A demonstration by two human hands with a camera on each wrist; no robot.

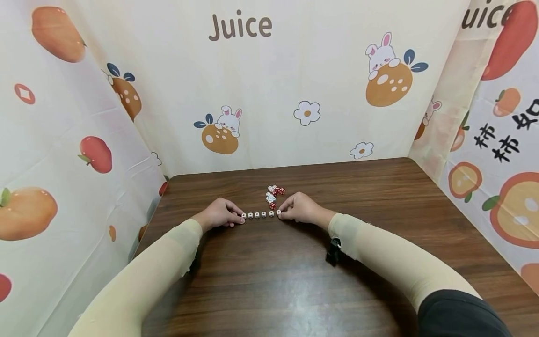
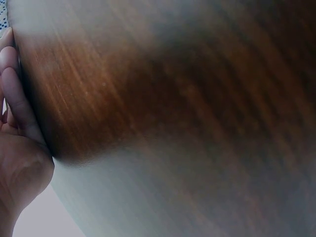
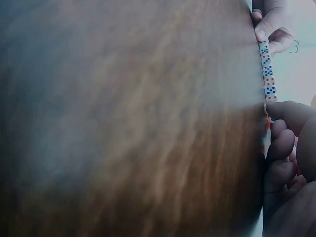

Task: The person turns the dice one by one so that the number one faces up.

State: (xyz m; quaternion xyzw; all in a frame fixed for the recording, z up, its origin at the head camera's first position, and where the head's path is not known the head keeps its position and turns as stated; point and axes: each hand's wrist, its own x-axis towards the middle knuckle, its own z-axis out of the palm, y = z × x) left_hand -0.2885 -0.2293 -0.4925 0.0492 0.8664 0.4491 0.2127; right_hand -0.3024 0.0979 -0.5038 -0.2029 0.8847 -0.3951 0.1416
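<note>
A straight row of several white dice (image 1: 257, 215) lies across the wooden table, with slightly wider spacing toward its right part. At the row's left end, my left hand (image 1: 220, 213) pinches the end die (image 1: 244, 216) between thumb and forefinger. My right hand (image 1: 304, 208) pinches the die at the right end (image 1: 278, 213) in the same way. Seen low from the right wrist, the dice (image 3: 269, 91) show blue and red pips between the two hands. Only the left hand's palm side and some fingers (image 2: 19, 101) show in the left wrist view; its die is hidden there.
Just behind the row's right part sits a loose cluster of white dice (image 1: 270, 197) and red dice (image 1: 280, 190). The brown table (image 1: 261, 281) meets fruit-printed cloth walls (image 1: 269, 84) at the back and sides. A black strap piece (image 1: 333, 252) hangs at the right wrist.
</note>
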